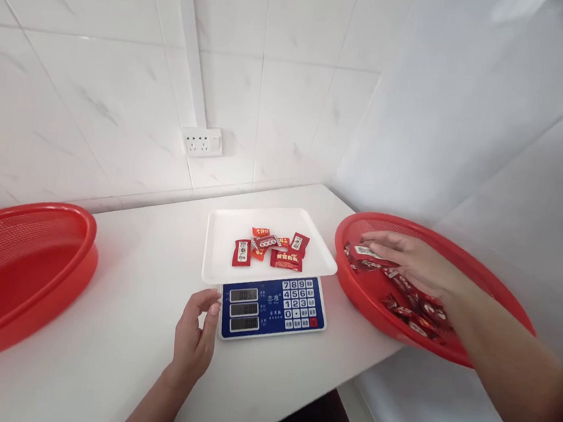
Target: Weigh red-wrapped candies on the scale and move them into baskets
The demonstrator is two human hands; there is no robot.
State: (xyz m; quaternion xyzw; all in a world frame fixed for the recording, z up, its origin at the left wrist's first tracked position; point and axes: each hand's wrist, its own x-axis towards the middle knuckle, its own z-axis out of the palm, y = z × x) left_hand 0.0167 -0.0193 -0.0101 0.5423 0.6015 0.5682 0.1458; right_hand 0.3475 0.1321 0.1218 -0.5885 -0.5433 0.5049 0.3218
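Red-wrapped candies (pixel 406 298) are what the right hand (pixel 407 256) is into: it lies palm-down in the right-hand red basket (pixel 505 288), fingers spread flat over the wrappers. Can't tell from here if anything's actually pinched under the fingertips yet. The left hand (pixel 195 339) rests on the white counter (pixel 113 327), fingers loosely curled with nothing in them, tips just touching the left edge of the blue scale (pixel 271 307).

On the scale's white tray (pixel 221 258) there's already a small cluster of the same red packets (pixel 272 249), sitting near the middle. Another red basket (pixel 14 270) sits well off to the left, looks bare as far as I can see.

My read: this is the grabbing-more-from-the-basket bit of weighing out a portion. Next move would need the right fingers to close on a piece or two and carry them over to the tray without bumping it.
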